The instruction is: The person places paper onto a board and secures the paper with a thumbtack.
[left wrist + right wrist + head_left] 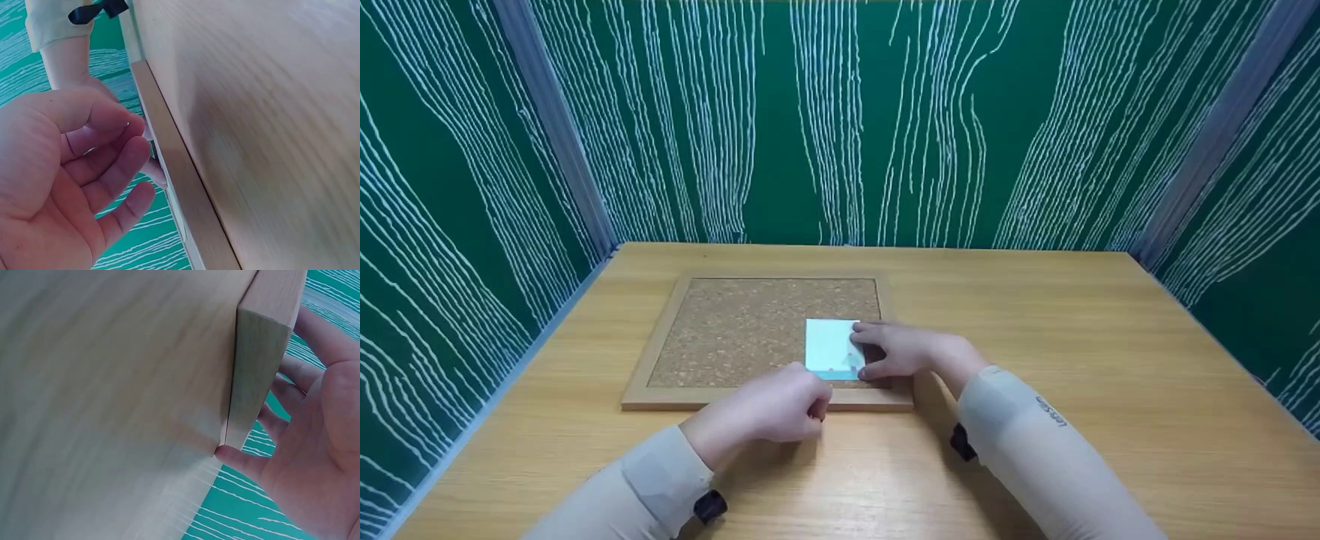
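A pale blue square of paper [831, 345], with a darker band along its near edge and small marks low on its right, lies on the framed cork board [750, 322], toward its near right corner. My right hand [896, 349] reaches over the board's right frame, thumb and fingers spread, fingertips on the paper's right edge. At the paper's near left corner is my left hand [780, 405], above the front frame. Its thumb and forefinger pinch a tiny thing with a shiny metal tip [127, 124]; the rest of it is hidden. The other fingers curl loosely.
The board's wooden frame [259, 354] stands slightly raised on the wooden table [1035, 315]. Green walls [780, 120] with white wavy lines enclose the table's back and sides. Dark straps [710, 507] hang under both sleeves.
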Available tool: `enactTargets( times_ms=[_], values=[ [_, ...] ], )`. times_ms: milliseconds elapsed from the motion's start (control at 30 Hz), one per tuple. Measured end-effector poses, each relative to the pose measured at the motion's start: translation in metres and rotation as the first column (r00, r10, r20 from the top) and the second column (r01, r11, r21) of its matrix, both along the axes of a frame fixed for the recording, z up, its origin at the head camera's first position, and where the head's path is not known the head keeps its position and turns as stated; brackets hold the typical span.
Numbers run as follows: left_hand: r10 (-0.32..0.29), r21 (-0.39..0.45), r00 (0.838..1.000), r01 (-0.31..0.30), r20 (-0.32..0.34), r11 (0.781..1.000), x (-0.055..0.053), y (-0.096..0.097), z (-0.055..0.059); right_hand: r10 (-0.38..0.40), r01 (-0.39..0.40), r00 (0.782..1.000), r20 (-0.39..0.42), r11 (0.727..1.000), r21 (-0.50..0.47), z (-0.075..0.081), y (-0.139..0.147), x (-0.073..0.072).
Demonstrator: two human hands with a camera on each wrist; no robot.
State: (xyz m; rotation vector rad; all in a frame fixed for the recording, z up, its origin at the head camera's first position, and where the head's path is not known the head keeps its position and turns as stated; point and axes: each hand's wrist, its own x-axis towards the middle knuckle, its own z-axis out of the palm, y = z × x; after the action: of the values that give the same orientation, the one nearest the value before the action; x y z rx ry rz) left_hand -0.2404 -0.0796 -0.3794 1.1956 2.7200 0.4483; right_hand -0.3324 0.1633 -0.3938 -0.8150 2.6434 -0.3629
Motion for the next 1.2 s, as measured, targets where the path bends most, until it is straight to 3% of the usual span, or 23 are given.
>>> enactTargets(
  times_ms=[333, 567, 767, 900, 1200],
  values=[
    [-0.052, 0.008, 0.998, 0.052, 0.02, 0.999, -0.0031, -0.0031, 0.0005, -0.039, 0.038, 0.999, 0.019, 0.999, 0.007, 0.0006, -0.0016, 0.0023],
    [-0.052, -0.06, 0.999, 0.052, 0.011, 0.997, -0.003, -0.0023, 0.0012, -0.044, 0.044, 0.999, 0.026, 0.999, 0.013, 0.0004, -0.0017, 0.0015],
    [-0.011, -0.16, 1.0, 0.012, 0.01, 0.987, 0.0026, -0.0001, 0.0008, -0.041, 0.04, 0.999, 0.026, 0.999, 0.019, 0.0017, -0.0019, 0.0023],
    [0.005, -0.207, 1.0, -0.004, 0.005, 0.978, 0.0059, 0.0017, 0.001, 0.004, -0.004, 1.0, -0.004, 1.0, 0.016, 0.0016, -0.0015, 0.0021],
    [0.012, -0.225, 0.999, -0.005, 0.031, 0.974, 0.0037, 0.005, -0.0022, 0.011, -0.011, 1.0, -0.014, 1.0, 0.027, 0.0027, -0.0012, 0.003]
  ],
)
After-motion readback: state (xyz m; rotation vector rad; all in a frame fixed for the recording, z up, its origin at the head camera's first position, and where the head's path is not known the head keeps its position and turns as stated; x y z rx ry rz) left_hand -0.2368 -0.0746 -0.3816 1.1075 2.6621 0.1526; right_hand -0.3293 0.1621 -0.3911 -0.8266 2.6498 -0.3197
